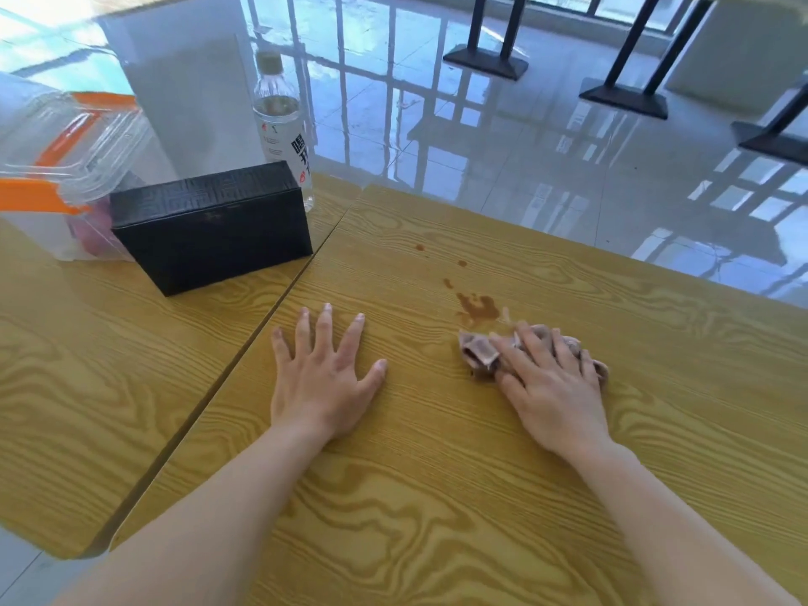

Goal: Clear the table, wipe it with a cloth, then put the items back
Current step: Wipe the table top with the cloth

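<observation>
Left hand (321,387), right hand (551,389), one cloth (478,351), one box (210,229)

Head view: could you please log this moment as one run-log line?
phase: wipe | right hand presses cloth next to brown spill | left hand flat on table

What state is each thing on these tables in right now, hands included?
left hand, flat on table, fingers spread.
right hand, pressing the cloth down.
cloth, crumpled under right hand beside the spill.
spill, brown, not yet wiped.
bottle, upright, capped.
black box, closed.
plastic container, lid looks raised.
</observation>
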Available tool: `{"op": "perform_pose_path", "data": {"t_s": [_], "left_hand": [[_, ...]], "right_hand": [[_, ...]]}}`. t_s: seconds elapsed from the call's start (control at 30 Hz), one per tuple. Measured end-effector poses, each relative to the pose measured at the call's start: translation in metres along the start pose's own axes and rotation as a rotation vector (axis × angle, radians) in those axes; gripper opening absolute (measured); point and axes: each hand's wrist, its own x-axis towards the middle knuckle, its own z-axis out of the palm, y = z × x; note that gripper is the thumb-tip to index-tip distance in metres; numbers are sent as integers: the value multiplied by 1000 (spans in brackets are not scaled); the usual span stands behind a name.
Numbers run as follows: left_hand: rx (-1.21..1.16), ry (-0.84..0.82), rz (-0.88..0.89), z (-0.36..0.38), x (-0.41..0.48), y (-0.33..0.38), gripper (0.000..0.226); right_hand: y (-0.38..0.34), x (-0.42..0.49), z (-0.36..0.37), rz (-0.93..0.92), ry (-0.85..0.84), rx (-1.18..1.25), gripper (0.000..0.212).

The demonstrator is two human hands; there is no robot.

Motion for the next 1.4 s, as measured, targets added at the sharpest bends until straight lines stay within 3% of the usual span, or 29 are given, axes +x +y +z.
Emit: {"op": "perform_pose_path", "data": {"t_s": [0.07, 0.13, 0.3, 0.37, 0.57, 0.67, 0.77, 0.83, 1.03, 1.13, 1.23, 1.3, 1.4], "left_hand": [[-4, 2, -2, -1, 1, 3, 76], [1, 5, -1, -1, 1, 3, 76], [3, 12, -6, -3, -1, 3, 76], [6, 12, -7, -3, 0, 3, 76], [11, 16, -10, -2, 0, 3, 75], [8, 22, -8, -2, -1, 2, 75], [2, 28, -9, -2, -1, 2, 75], [3, 28, -12, -2, 0, 3, 76], [-9, 17, -18, -2, 0, 3, 76], [-17, 24, -21, -2, 0, 2, 76], [-32, 35, -15, -1, -1, 2, 74], [-45, 35, -17, -1, -1, 2, 73], [-32, 26, -19, -1, -1, 3, 73]], "right_hand": [[-4, 35, -5, 164, -10, 66, 49], [-20, 52, -6, 177, -14, 68, 50], [-25, -22, 4, -157, 10, -13, 49], [-9, -38, 4, -184, -4, -51, 48], [-14, 72, -10, 184, 6, 76, 49], [-38, 65, -6, 60, -5, 45, 49], [-33, -3, 6, -162, 55, -32, 48], [-18, -23, 7, -188, 55, -67, 47], [-41, 75, -3, 163, 25, 73, 48], [-71, 64, 2, -12, 23, 31, 47], [-58, 14, 9, -205, 47, -36, 47], [-34, 17, 4, -152, 40, -60, 47], [-24, 75, -8, 107, 9, 33, 48]]}}
